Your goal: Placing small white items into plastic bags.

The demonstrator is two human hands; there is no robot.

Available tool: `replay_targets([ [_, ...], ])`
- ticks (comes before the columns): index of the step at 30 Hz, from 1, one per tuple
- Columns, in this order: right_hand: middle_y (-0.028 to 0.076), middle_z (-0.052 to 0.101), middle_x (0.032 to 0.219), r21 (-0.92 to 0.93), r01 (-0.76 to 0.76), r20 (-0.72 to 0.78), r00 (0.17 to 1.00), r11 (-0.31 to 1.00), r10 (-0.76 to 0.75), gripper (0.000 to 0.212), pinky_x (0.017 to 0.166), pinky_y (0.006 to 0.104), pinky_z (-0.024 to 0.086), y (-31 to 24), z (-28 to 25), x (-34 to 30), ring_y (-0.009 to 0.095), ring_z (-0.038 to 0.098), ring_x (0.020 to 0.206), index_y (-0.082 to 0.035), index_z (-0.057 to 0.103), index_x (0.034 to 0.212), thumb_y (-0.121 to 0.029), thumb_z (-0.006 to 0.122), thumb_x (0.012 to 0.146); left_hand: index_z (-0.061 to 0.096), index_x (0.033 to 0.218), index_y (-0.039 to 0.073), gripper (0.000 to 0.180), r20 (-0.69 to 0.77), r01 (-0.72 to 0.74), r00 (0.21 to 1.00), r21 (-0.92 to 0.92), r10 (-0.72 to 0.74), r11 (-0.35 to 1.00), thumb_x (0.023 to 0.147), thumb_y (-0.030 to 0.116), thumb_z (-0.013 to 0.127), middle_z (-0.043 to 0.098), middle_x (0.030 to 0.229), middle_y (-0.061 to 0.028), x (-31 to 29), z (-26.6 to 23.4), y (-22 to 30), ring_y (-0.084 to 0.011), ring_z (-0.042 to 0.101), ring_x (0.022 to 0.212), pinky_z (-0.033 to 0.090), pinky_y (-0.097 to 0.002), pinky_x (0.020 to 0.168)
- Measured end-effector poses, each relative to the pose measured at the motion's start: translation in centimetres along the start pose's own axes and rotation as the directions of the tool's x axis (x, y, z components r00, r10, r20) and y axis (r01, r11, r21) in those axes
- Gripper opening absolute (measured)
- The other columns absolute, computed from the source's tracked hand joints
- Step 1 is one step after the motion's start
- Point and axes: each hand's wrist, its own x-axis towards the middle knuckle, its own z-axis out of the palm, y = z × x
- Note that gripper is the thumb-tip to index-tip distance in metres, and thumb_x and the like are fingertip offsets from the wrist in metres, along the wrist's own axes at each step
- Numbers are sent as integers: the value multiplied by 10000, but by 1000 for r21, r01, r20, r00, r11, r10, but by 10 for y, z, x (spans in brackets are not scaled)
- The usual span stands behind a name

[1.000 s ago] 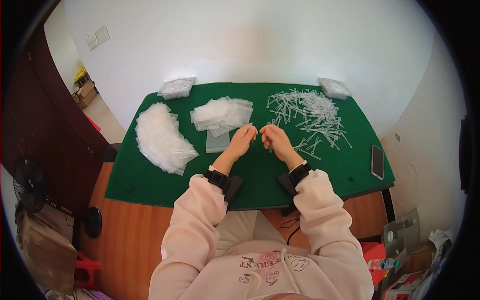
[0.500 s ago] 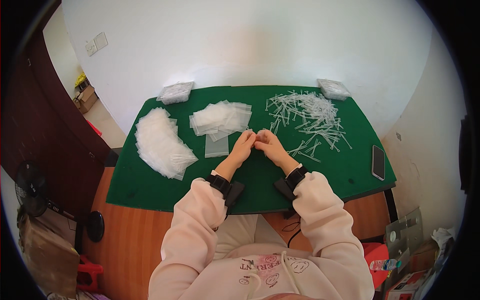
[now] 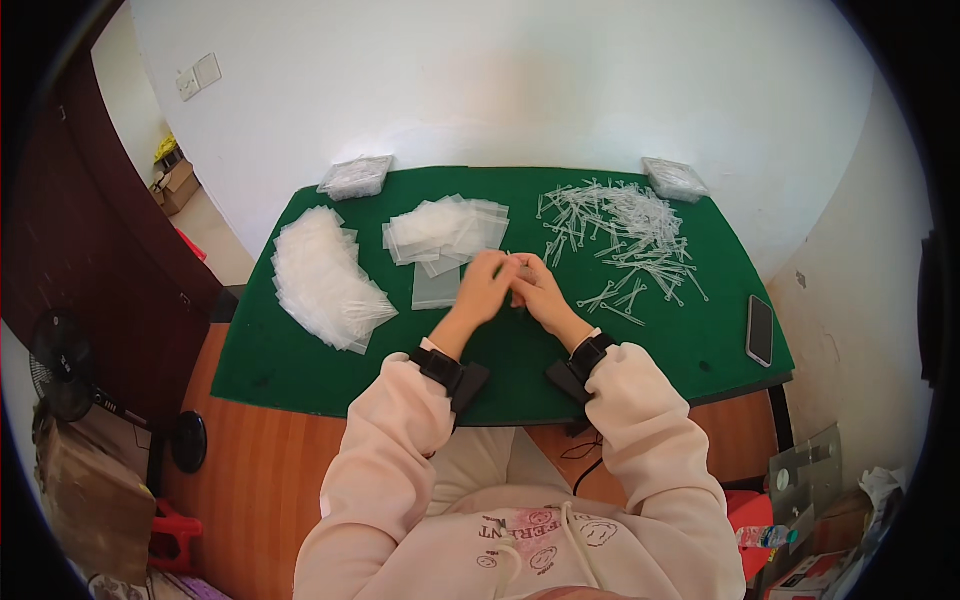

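A green counter [image 3: 290,375] carried scattered clear sticks [image 3: 640,215] at right, overlapping clear bags [image 3: 320,275] at left, and a smaller bag pile [image 3: 445,230] between. Nearby, the left hand [image 3: 482,288] and right hand [image 3: 546,300] touched, fingers curled, their grip too hidden to tell.

2 Hands Meet at the Fingers

The left forearm [image 3: 385,430] and right forearm [image 3: 650,415] reach up from the lower edge, angled inward. The left hand [image 3: 482,292] and right hand [image 3: 543,296] touch, fingers [image 3: 507,270] bent, the left's overlapping the right's. The 2 wrists [image 3: 449,338] are apart, each lower than its hand. The fingertips are partly hidden, so their exact grip is unclear.
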Motion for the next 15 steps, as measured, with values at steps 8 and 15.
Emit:
replay_targets([
  [8, -36, 481, 605, 41, 45, -92, 995, 998, -41, 117, 437, 199, 353, -16, -1, -8, 44, 425, 484, -27, 540, 882, -114, 598, 829, 579, 1007, 76, 396, -230, 433, 901, 556, -369, 710, 663, 234, 693, 583, 1008, -129, -13, -71, -17, -295, 555, 959, 460, -391, 772],
  [15, -13, 516, 634, -103, -7, -78, 997, 995, -1, 127, 451, 199, 379, -13, -3, -7, 52, 447, 490, -12, 562, 815, -126, 615, 828, 644, 878, 81, 327, 219, 260, 870, 559, -443, 787, 573, 148, 742, 639, 879, -98, -20, -107, -9, -275, 604, 836, 481, -364, 714],
])
